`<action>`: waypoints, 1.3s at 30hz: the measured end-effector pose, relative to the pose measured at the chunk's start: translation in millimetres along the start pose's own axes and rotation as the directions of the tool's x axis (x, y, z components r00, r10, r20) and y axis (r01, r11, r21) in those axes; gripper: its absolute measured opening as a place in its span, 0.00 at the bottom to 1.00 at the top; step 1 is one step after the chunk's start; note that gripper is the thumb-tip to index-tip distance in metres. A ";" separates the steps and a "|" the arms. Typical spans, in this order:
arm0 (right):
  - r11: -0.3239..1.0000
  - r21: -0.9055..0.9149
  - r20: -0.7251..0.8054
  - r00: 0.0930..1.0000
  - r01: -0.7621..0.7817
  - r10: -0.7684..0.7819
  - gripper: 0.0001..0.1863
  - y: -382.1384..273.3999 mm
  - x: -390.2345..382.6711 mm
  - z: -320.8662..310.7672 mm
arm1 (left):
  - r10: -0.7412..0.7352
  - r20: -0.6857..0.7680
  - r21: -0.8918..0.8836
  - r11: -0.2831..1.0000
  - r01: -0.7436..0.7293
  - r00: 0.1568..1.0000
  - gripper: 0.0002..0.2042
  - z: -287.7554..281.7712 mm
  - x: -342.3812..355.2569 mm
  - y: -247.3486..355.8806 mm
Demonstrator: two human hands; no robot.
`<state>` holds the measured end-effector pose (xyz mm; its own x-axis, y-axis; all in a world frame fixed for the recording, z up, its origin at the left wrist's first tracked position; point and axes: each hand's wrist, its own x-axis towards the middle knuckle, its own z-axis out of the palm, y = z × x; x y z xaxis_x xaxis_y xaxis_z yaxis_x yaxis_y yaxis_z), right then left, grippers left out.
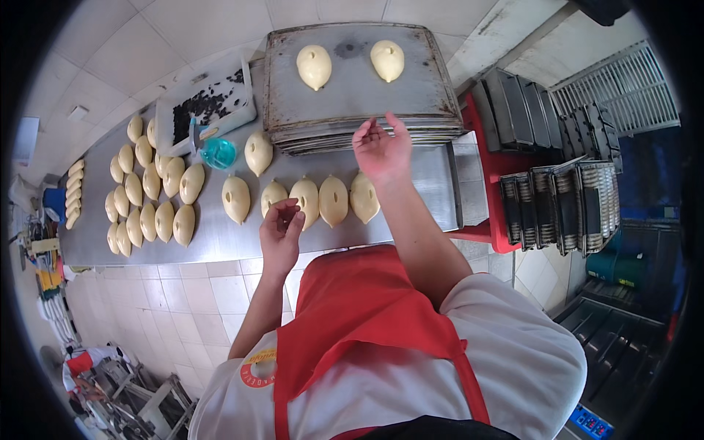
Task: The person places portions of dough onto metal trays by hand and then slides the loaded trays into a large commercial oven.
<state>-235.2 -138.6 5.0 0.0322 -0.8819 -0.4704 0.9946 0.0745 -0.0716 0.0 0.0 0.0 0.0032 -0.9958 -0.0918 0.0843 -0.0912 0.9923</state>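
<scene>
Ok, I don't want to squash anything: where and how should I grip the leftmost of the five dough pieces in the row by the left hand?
Probably from above, cupping the dough piece by its two long, rounded sides: gaps separate it from its neighbours, while its ends taper and its top has a hole to avoid.

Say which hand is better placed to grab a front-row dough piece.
Likely the left hand: it is at those dough pieces, while the right hand is up by the stacked baking trays.

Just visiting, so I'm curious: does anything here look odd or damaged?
Mildly: the top tray has a dark blotch between its two dough pieces and brownish rim marks, against otherwise grey metal; it looks stained.
</scene>
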 end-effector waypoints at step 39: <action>0.444 -0.045 0.123 0.446 0.895 -0.887 0.17 -394.0 -380.0 -95.8 | 0.062 0.637 0.070 0.988 -0.138 0.769 0.12 324.0 -133.1 -37.5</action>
<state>-648.8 211.8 127.8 -0.8556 -0.5163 -0.0381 0.4656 -0.7352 -0.4926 -326.4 132.4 2.1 -0.6268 -0.7779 0.0443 0.0130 0.0464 0.9988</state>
